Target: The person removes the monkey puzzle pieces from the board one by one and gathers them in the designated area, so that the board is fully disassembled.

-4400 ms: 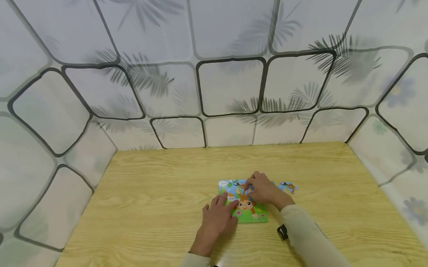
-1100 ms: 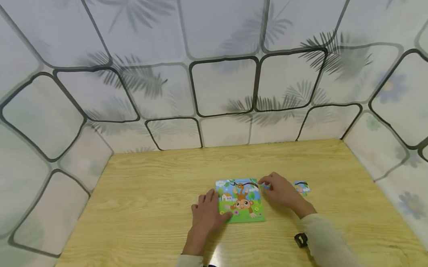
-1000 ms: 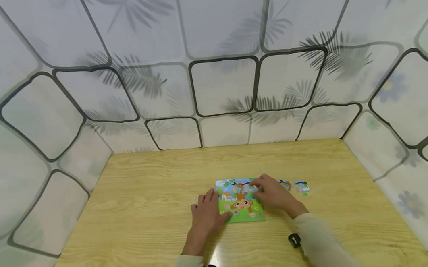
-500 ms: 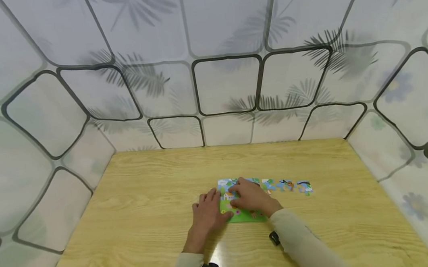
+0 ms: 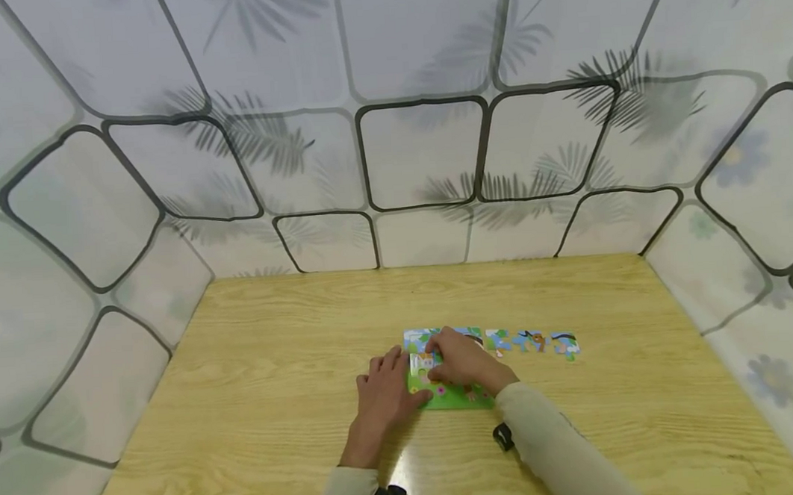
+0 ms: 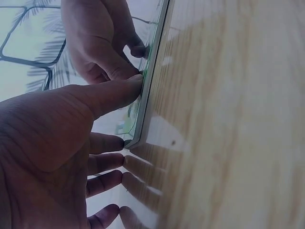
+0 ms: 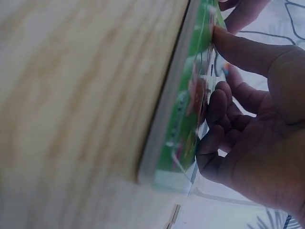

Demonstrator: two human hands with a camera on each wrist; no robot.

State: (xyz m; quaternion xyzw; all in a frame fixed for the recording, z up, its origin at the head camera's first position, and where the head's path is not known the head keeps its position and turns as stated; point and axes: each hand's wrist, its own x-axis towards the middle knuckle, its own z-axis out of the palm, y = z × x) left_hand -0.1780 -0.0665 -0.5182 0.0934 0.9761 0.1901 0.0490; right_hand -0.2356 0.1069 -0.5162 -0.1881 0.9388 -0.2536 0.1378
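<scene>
A jigsaw puzzle (image 5: 453, 401) in a flat tray, with a cartoon monkey on green grass, lies on the table. My left hand (image 5: 387, 388) steadies its left side, thumb on the lower left of the picture and the other fingers spread along the edge. My right hand (image 5: 468, 359) reaches over the picture and covers much of the monkey. Its thumb and index finger pinch a puzzle piece (image 7: 226, 69) at the left middle, by the house; a bit of orange and blue shows at the fingertip in the right wrist view. The remaining right fingers are curled.
Three loose pieces lie in a row right of the tray: a leafy piece (image 5: 498, 340), a piece with a brown tail (image 5: 531, 341) and one with a dark branch (image 5: 566, 342). A patterned curtain (image 5: 425, 156) closes off the back and sides of the wooden table (image 5: 274, 358).
My right hand has set a piece down right of the tray, then come back left across the picture to the house area. My left hand has stayed at the tray's left edge.
</scene>
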